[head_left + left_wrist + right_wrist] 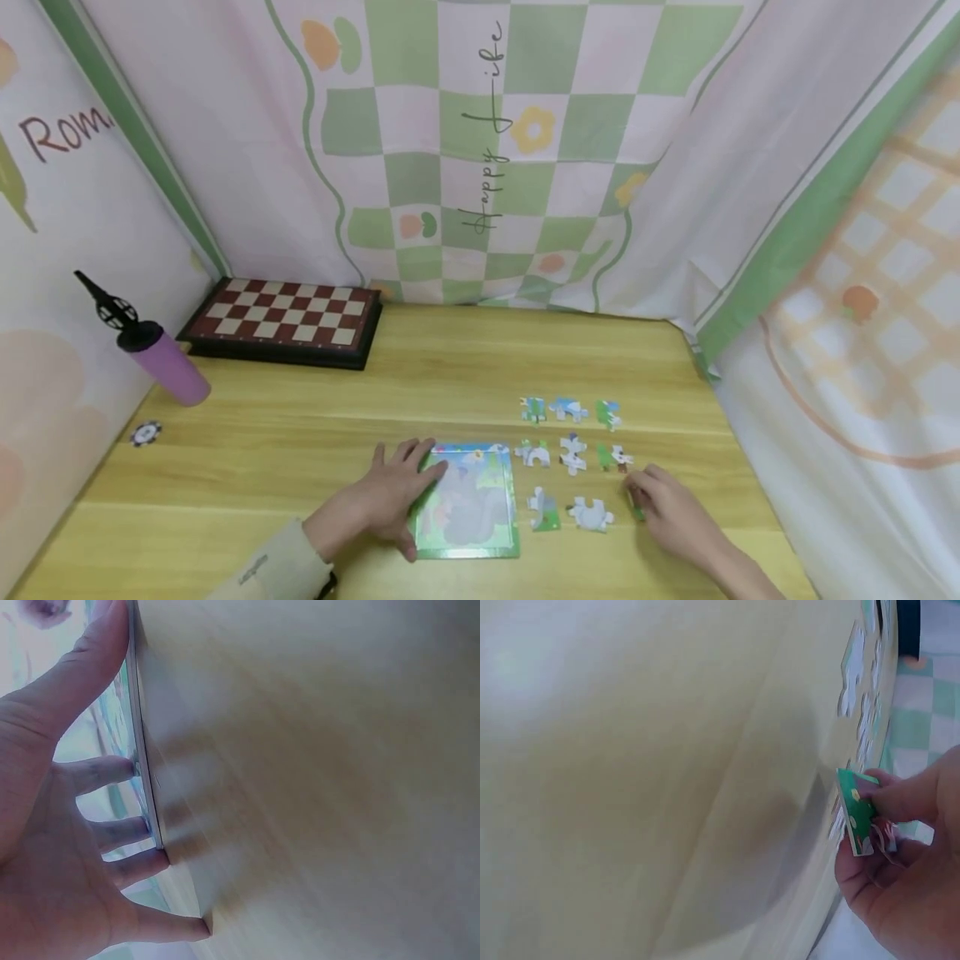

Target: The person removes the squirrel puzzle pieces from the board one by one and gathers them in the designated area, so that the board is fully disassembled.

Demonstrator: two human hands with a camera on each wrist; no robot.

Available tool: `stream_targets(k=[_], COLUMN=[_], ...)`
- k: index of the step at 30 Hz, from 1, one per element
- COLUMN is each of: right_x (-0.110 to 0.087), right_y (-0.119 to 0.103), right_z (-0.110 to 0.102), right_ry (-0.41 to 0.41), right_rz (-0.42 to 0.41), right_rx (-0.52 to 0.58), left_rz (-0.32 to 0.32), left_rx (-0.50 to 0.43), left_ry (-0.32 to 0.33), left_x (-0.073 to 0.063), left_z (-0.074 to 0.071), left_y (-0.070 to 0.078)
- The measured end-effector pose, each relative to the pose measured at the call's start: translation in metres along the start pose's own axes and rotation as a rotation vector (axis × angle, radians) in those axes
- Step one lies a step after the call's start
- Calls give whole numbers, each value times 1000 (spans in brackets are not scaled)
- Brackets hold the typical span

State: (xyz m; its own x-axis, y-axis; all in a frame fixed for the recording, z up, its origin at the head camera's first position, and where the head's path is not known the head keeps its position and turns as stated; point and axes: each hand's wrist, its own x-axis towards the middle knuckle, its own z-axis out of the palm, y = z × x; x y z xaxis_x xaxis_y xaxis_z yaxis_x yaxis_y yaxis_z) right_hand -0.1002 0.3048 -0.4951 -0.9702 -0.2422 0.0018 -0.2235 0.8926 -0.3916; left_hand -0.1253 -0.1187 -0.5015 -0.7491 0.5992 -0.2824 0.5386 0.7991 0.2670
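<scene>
A square puzzle frame [504,543] with a green border and a faded picture inside lies flat on the wooden table. My left hand [386,498] rests at its left side with fingers spread and fairly straight, touching the edge and the picture area. To the right of the frame, my right hand [670,510] pinches a green puzzle piece [853,812] between thumb and fingers, held just off the table in the right wrist view. Several loose puzzle pieces lie in rows between the two hands, among them a grey piece [591,515] and a green-edged piece [545,510].
At the back left a folded chessboard [281,315] lies near the curtain [480,167]. A purple bottle [171,371] with a black top stands left of it, and a poker chip [146,433] lies near the table's left edge. Curtains close in the sides.
</scene>
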Motion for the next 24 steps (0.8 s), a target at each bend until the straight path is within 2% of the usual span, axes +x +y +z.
stream_targets(k=[3,10,12,16,19,24], right_x=[-7,-14,-14,-13,-14,-15], right_y=[9,22,22,20,19,23], right_z=[-1,0,0,0,1,5], right_ry=[-64,-127,-146,-188,-170,-91], right_rz=[5,-120,-107,-5,22,-53], right_rx=[37,106,127,134,97,49], left_rz=[3,-6,-8,-2,1,-2], left_rx=[-2,-2,-3,2,2,-6], left_ry=[-1,-8,-9,-7,-4,-4], left_x=[-1,0,0,0,0,0], left_z=[-2,-2,-2,-1,-1,0], left_y=[1,1,1,1,1,0])
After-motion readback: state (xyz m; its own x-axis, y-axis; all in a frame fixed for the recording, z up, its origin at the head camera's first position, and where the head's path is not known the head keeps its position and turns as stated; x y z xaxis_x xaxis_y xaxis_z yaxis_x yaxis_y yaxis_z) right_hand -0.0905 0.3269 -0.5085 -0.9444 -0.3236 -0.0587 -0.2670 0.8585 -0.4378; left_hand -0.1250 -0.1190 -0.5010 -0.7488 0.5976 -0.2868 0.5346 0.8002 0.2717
